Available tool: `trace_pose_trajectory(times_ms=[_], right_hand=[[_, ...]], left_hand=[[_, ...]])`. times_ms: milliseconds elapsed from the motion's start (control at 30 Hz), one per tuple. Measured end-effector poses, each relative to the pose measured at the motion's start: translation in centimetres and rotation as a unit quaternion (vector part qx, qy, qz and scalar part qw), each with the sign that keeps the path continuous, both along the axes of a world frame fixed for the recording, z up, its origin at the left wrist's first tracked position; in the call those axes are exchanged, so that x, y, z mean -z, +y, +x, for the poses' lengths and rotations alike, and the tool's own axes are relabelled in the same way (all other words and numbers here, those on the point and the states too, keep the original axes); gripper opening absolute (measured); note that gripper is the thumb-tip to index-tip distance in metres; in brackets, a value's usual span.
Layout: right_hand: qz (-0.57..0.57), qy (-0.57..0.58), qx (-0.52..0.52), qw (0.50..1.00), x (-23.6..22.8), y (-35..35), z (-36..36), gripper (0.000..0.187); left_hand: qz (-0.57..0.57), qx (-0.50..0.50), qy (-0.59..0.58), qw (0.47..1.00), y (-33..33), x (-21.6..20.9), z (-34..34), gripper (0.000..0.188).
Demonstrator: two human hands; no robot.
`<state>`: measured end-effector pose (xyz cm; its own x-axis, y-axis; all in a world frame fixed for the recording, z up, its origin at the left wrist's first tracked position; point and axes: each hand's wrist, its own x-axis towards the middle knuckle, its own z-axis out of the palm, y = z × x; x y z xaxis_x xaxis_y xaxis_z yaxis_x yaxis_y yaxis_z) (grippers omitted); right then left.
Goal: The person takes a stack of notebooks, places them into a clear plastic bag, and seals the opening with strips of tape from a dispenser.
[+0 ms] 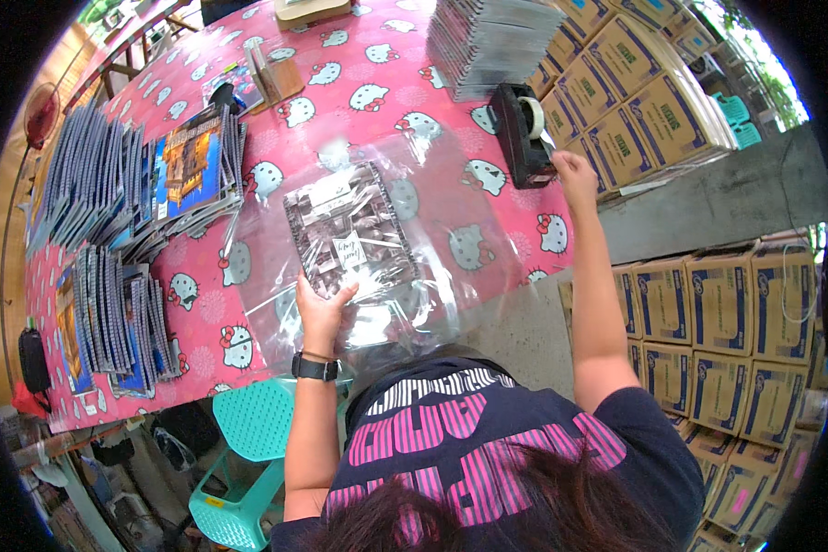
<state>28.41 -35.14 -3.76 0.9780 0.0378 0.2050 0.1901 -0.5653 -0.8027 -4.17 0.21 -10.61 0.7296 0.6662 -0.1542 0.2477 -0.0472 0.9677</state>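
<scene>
The left hand is pressed on the near end of a dark notebook wrapped in a clear plastic sheet, thumb & fingers clamped on its edge, approx. mid-table toward the near edge. The right hand is laid at a black tape dispenser by the table's right edge, fingers together; grip can't be told. 1 grey stack sits at the far edge, notebook piles along the left edge of the pink table.

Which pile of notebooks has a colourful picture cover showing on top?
The fanned pile left of the wrapped bundle: its top cover shows a blue and orange picture. The other piles mostly show only edges.
</scene>
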Motion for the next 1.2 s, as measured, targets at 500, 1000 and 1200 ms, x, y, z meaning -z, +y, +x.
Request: trace_pose_trajectory(times_ms=[500,1000,1200], right_hand=[[-0.244,0.084,-0.647,0.718,-6.9,22.5,-14.7,0.036],[-0.023,0.246,-0.332,0.910,-1.0,16.9,-13.4,0.080],[0.539,0.416,-0.319,0.659,-11.2,8.9,-12.6,0.070]], left_hand=[[0.034,0.007,0.006,0.999,-0.5,0.0,0.5,0.098],[-0.114,0.004,-0.080,0.990,-1.5,-7.6,5.0,0.058],[0.512,0.212,-0.226,0.801,-3.4,-18.3,6.7,0.062]])
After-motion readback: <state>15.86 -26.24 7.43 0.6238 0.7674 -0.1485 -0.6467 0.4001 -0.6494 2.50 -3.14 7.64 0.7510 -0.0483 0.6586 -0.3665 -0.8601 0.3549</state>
